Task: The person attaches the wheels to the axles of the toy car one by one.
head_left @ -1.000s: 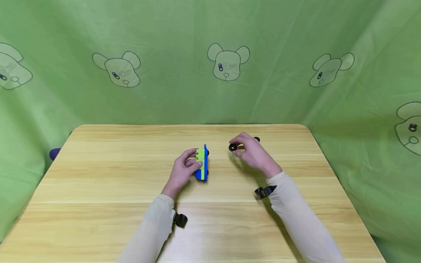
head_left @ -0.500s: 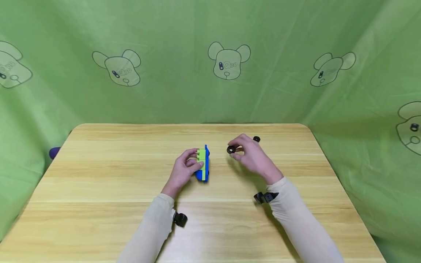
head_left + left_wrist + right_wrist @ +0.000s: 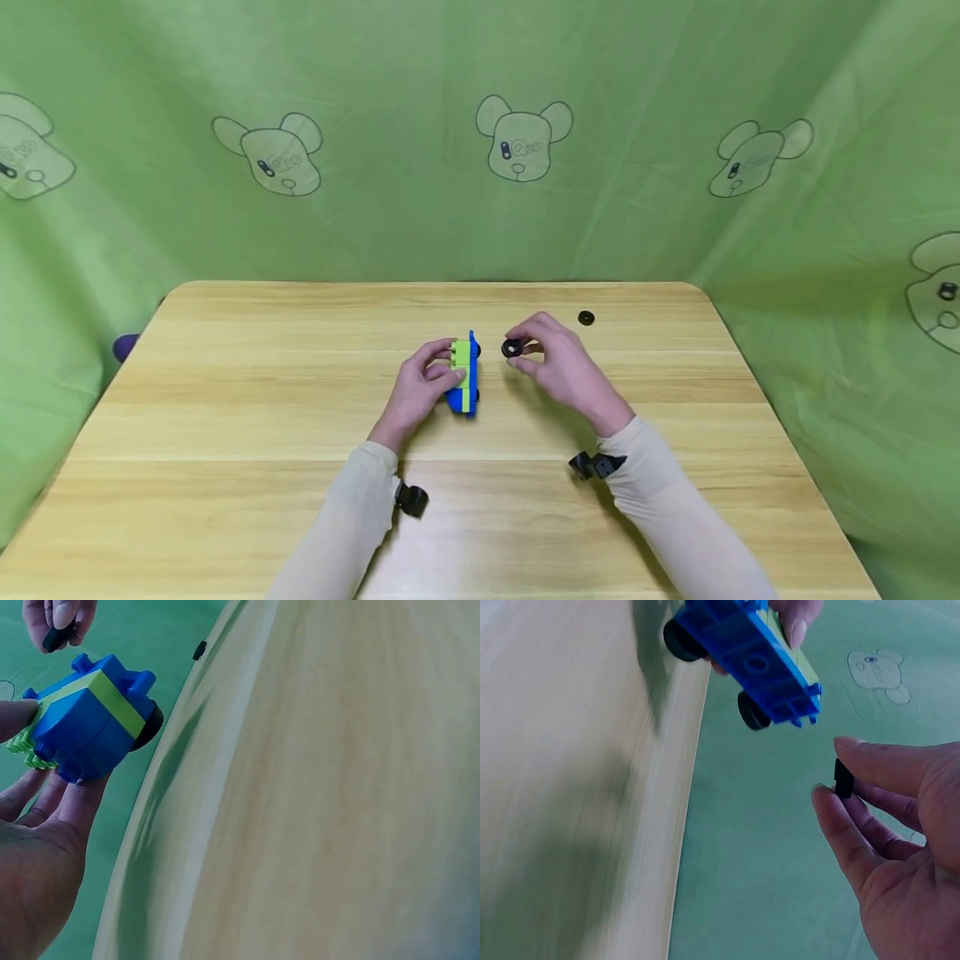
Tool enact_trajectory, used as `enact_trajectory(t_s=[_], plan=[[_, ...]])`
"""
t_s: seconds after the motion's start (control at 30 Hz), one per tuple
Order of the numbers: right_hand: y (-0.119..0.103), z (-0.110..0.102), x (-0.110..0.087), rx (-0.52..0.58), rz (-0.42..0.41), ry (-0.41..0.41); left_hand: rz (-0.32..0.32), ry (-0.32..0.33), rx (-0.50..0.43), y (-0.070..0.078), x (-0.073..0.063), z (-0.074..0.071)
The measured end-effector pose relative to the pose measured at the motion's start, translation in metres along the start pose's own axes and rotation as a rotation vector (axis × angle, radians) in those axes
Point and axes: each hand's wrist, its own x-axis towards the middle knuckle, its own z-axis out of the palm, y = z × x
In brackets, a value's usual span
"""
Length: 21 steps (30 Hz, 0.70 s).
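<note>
My left hand (image 3: 417,390) holds a blue and lime-green toy car (image 3: 462,375) on its side, thumb on one face and fingers on the other. Its blue underside (image 3: 756,664) faces right, toward my right hand (image 3: 564,364). In the right wrist view two black wheels show on one side of the car, and the other side carries none that I can see. Between thumb and fingertips my right hand pinches a small black wheel (image 3: 512,348). A short gap separates this wheel from the car.
Another black wheel (image 3: 587,317) lies on the wooden table (image 3: 300,500) toward the back right, beyond my right hand. A green curtain (image 3: 405,208) with printed animal heads hangs behind the table. Something purple (image 3: 124,347) shows past the left edge.
My right hand has moved left and slightly nearer with its wheel, closer to the car. The loose wheel behind it has come into full view. My left hand and the car have hardly moved.
</note>
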Motion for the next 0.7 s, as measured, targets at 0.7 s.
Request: enact_trajectory(t_s=[0.7], plan=[[-0.021, 0.027, 0.004, 0.039, -0.078, -0.010, -0.022, -0.021, -0.036, 0.000, 0.001, -0.002]])
